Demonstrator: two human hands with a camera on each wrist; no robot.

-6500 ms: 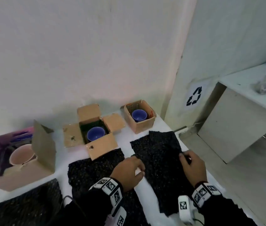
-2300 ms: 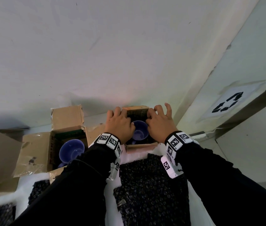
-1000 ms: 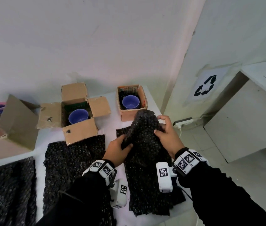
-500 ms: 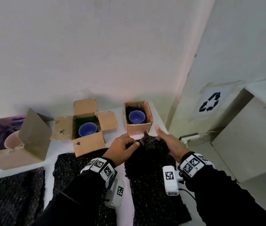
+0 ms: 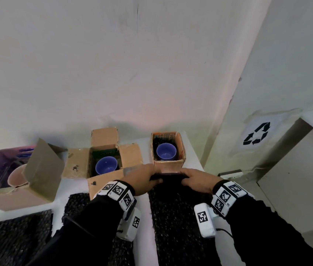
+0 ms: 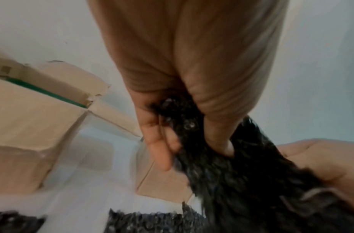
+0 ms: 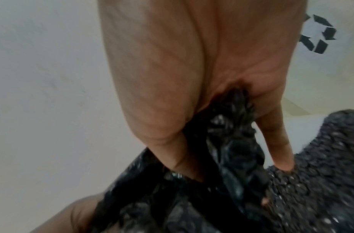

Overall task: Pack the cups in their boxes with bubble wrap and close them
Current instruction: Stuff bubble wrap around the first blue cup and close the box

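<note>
Both hands hold the far end of a black bubble wrap sheet (image 5: 178,217) on the white table (image 5: 144,217). My left hand (image 5: 148,179) grips its left corner and my right hand (image 5: 192,179) its right corner. In the left wrist view the fingers (image 6: 158,149) curl round the bunched bubble wrap (image 6: 241,173). In the right wrist view thumb and fingers (image 7: 277,149) pinch the bubble wrap (image 7: 231,141). Just beyond the hands stands a small open cardboard box (image 5: 168,166) holding a blue cup (image 5: 166,151). A second open box (image 5: 105,183), flaps spread, holds another blue cup (image 5: 106,166).
A larger open box (image 5: 17,196) with a pink cup (image 5: 16,175) lies at the far left. Two more black bubble wrap sheets (image 5: 75,206) (image 5: 13,237) lie on the table's near side. The wall runs close behind the boxes. The table ends at the right, near a recycling sign (image 5: 256,136).
The bubble wrap end, lifted and bunched a second ago, has come down. Both hands now hold it low against the table, right in front of the small box.
</note>
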